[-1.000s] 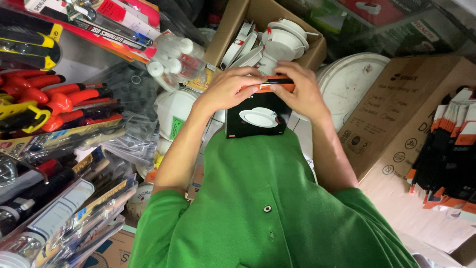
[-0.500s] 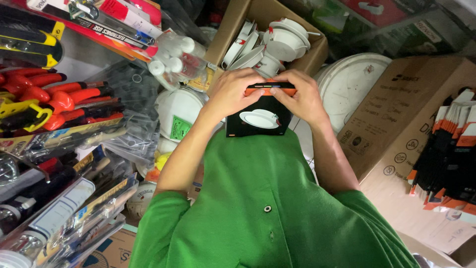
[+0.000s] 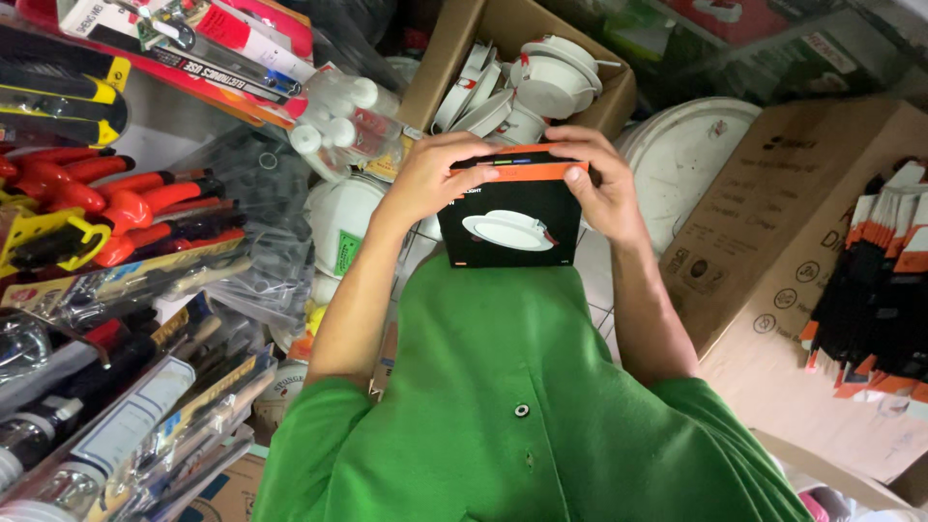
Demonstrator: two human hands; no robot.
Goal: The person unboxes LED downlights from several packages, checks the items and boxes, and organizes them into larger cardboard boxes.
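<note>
Room: a crowded stockroom seen from above, goods packed in on every side, no bare floor or tabletop showing.
Left side: a rack of red-handled pliers point(image 3: 116, 208), packaged tools point(image 3: 184, 43) above them, and bagged hardware point(image 3: 126, 425) leaning lower down.
Top middle: an open cardboard box point(image 3: 449, 63) filled with white round light fittings point(image 3: 541, 82); just left of it, a clear bag of white tubes point(image 3: 338, 116).
Right side: a big closed carton point(image 3: 773, 222) lying tilted, a white round lid point(image 3: 691, 159) between it and the hands, and a stack of black and orange packs point(image 3: 875, 280) at the far right.
Foreground: the person's green shirt point(image 3: 522, 416) fills the lower middle, with both bare forearms rising from it.
Small box: a black box with an orange top edge point(image 3: 507, 217) and a picture of a white round lamp, held upright in front of the chest, just below the open cardboard box.
Left hand point(image 3: 440, 179): clamped on the small box's upper left corner, fingers curled over the orange edge, thumb on the front face.
Right hand point(image 3: 594, 184): clamped on the upper right corner, fingers arched over the top, thumb pressed on the orange strip.
Arms: elbows spread, wrists angled in toward each other.
</note>
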